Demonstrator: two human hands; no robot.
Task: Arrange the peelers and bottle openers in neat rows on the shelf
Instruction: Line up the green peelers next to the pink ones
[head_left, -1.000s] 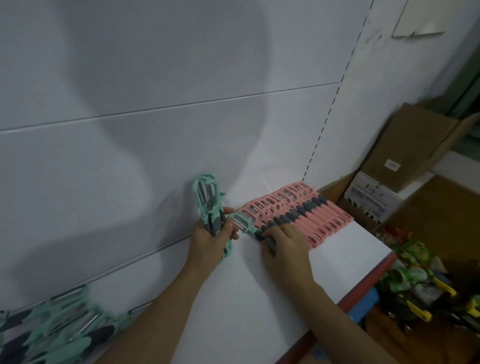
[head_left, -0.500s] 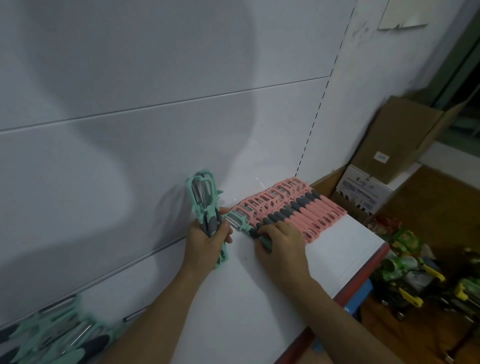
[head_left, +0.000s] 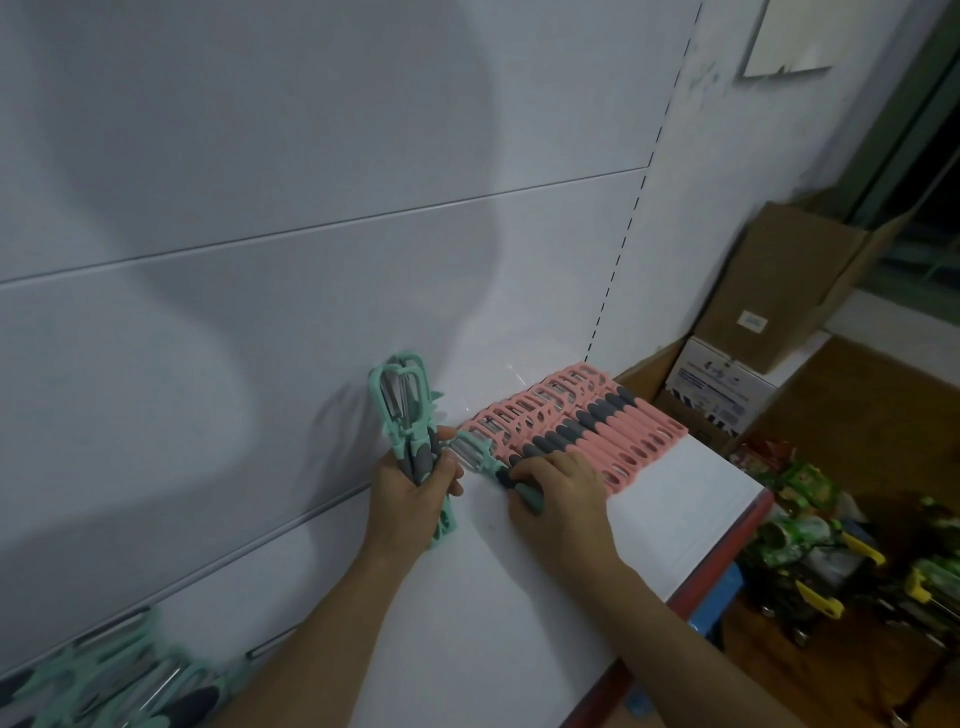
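Single green peeler (head_left: 491, 463) lies flat on the white shelf (head_left: 675, 519), blade head toward the back panel, handle toward the front edge. It sits just beside the left end of the pink row (head_left: 597, 426), touching it or nearly so (the fingers hide the seam).

Right hand (head_left: 561, 499): fingers curled down over the grey-and-green handle, pinching it against the shelf.

Left hand (head_left: 410, 499): wrapped round a bunch of green peelers (head_left: 402, 405), held upright by the handles, heads up, just left of the one being laid.

Step in hand, as I read it: seating the first green piece against the pink ones.

To do it well:
- nudge the handle until it runs parallel to the pink handles
- bring its blade head level with theirs
- close the gap without shoving the pink row, which looks tight and even

Risk: the upright bunch is close enough to knock the blade head askew.

Further out: a loose heap (head_left: 119, 686) of green peelers at the shelf's near left, blurred, not yet sorted. A cardboard box (head_left: 769, 291) stands beyond the shelf's right end.
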